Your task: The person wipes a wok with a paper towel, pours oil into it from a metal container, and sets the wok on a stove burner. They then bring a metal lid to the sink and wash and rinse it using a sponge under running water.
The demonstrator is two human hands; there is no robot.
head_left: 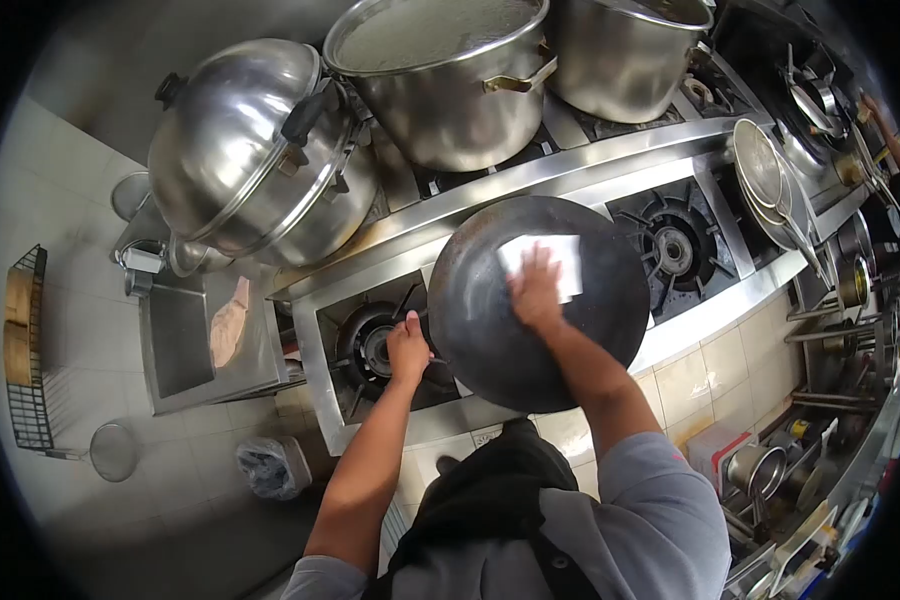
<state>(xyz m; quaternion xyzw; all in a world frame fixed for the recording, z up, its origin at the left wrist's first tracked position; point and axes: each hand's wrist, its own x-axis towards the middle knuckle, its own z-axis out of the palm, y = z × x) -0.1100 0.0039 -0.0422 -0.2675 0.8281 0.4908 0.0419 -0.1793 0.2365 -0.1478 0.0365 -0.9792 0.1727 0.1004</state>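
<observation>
Your left hand (408, 350) grips something at the dark pan's (470, 330) left edge, the grip hidden; your right hand (538, 290) presses the white cloth (570, 262), partly covered, flat inside it.

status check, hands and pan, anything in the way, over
Left hand curled at edge of pan, grip unclear. Right hand spread on white wipe inside pan. Nothing else in pan, big pot behind.
</observation>
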